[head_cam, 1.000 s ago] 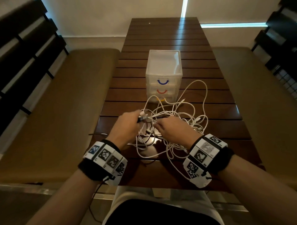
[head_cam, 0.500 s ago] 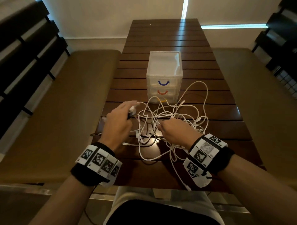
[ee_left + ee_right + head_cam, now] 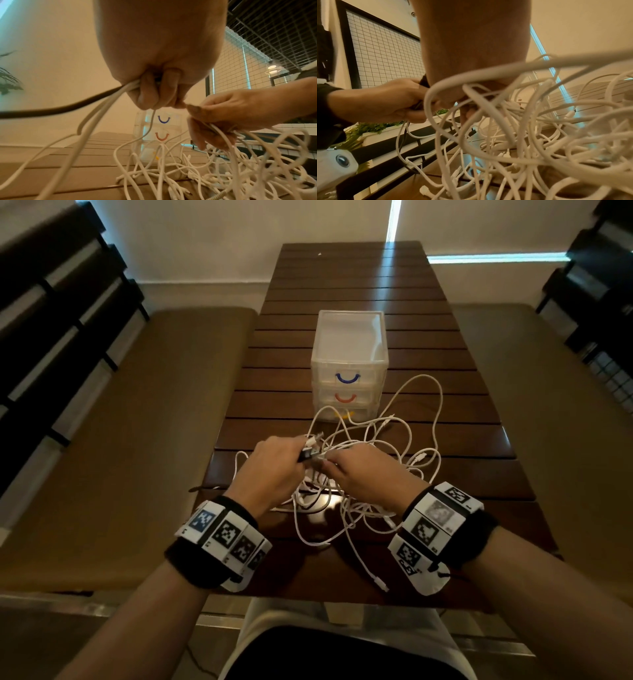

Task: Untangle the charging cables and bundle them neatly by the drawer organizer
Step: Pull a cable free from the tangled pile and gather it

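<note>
A tangle of white charging cables [image 3: 370,474] lies on the wooden table [image 3: 342,282] just in front of a clear three-drawer organizer [image 3: 349,364]. My left hand [image 3: 274,470] grips a bundle of cable ends, one black cable [image 3: 51,109] and several white ones, with plugs sticking out past the fingers [image 3: 149,93]. My right hand [image 3: 359,474] meets it above the pile and holds white cables [image 3: 223,129] in its curled fingers. In the right wrist view, loops of cable [image 3: 522,121] hang round and below that hand.
The drawers carry blue [image 3: 347,378], red [image 3: 345,398] and yellow [image 3: 344,416] handles. Padded benches [image 3: 120,440] flank the table on both sides. One white plug [image 3: 380,583] lies near the table's front edge. A black cable end [image 3: 202,488] reaches the left edge.
My left hand swung out to the left with the plug ends, then came back to the middle and now meets my right hand above the pile. The cables shifted with it.
</note>
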A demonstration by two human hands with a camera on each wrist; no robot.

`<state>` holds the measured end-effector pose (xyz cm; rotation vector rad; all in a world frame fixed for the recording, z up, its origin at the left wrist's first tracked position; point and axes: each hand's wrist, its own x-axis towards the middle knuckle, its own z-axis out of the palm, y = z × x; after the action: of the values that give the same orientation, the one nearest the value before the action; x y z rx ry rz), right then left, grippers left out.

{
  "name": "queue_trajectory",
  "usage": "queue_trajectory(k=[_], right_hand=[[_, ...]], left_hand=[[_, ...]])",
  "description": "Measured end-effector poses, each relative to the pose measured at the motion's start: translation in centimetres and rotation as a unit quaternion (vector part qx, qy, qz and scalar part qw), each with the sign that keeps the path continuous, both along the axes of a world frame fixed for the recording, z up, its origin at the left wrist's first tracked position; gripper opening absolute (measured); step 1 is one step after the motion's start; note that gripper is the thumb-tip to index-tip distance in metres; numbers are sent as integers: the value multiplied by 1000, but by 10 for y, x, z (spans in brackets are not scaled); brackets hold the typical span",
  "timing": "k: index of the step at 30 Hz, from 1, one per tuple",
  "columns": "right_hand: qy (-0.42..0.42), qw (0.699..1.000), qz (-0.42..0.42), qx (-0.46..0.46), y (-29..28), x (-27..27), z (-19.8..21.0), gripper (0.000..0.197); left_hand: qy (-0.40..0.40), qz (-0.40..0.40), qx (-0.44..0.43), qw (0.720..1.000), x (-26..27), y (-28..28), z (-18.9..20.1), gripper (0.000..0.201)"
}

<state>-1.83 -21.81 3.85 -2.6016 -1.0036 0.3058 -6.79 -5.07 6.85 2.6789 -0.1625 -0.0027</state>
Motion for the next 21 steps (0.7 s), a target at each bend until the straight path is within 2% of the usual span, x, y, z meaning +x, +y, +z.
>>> queue_trajectory(k=[4, 6, 8, 10, 14, 15, 18, 19, 21], right_hand=[[-12, 999, -35, 24, -3, 5, 6, 40], [-28, 998, -50, 39, -6, 8, 8, 43], [-47, 995, -66, 52, -9, 12, 11, 43], [-64, 993, -84, 57, -11, 14, 12, 41], [-103, 986, -122, 42, -4, 11, 13, 42], [-92, 988, -125, 25, -2, 9, 12, 43], [-34, 992, -111, -56, 2, 4, 9, 41], [-22, 991, -106, -73, 2, 3, 9, 39], [-5, 991, -98, -93, 2, 2, 8, 36]], left_hand=[[-79, 31, -56, 995, -2, 11, 9, 23], [-105, 72, -143, 981, -3, 16, 15, 21], [-129, 108, -223, 960, -3, 19, 21, 26], [-156, 138, -264, 942, -2, 23, 24, 33], [-154, 229, -388, 879, 3, 34, 18, 34], [-141, 239, -378, 883, 5, 35, 14, 32], [-133, 200, -220, 946, 3, 29, 3, 22], [-156, 158, -195, 955, 0, 25, 1, 23], [-186, 48, -225, 955, -5, 13, -3, 31]])
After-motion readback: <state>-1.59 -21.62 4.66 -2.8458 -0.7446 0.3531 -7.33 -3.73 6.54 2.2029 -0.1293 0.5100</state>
